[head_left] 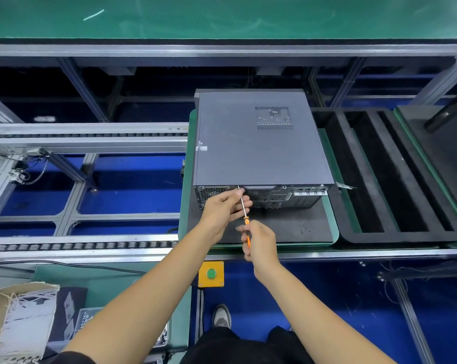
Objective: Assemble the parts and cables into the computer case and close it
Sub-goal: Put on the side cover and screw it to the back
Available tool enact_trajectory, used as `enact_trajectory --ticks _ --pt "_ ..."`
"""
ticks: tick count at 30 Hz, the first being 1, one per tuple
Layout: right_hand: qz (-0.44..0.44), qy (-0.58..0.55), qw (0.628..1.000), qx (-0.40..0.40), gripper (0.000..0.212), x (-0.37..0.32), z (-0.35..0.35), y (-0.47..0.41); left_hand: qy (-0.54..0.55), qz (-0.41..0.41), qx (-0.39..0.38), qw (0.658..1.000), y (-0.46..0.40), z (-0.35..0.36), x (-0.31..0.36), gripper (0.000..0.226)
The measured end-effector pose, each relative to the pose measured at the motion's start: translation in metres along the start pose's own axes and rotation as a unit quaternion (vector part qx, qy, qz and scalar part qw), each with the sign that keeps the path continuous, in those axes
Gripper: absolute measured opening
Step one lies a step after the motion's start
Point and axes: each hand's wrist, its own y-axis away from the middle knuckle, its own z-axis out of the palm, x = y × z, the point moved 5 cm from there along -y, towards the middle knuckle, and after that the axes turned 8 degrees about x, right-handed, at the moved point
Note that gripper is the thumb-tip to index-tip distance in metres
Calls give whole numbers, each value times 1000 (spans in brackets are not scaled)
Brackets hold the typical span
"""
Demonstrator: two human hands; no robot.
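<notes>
A dark grey computer case (259,143) lies flat on a black mat (295,224), its side panel on top and its rear panel facing me. My right hand (261,243) grips the orange handle of a screwdriver (244,208). The thin metal shaft slants up to the top edge of the rear panel, where its tip meets a small screw (238,188). My left hand (226,206) is at the rear panel, its fingers curled around the shaft near the tip.
The mat sits on a green pallet (188,179) on the conveyor. A black foam tray (395,174) with long slots lies to the right. A yellow box with a green button (211,273) is on the rail below. A cardboard box (14,319) stands lower left.
</notes>
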Motion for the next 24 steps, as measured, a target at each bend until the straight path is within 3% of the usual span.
enact_trajectory --ticks 9,13,18,24 --pt "2 -13 1000 -16 8 -2 8 4 -38 29 59 997 3 0 9 12" --pt "33 -33 999 -27 17 3 13 5 -38 39 83 995 6 1 8 12" --pt "-18 18 999 -34 8 1 15 5 -33 45 112 992 8 1 8 8" --pt "-10 5 1000 -23 12 -1 17 7 -13 51 146 988 10 1 4 10"
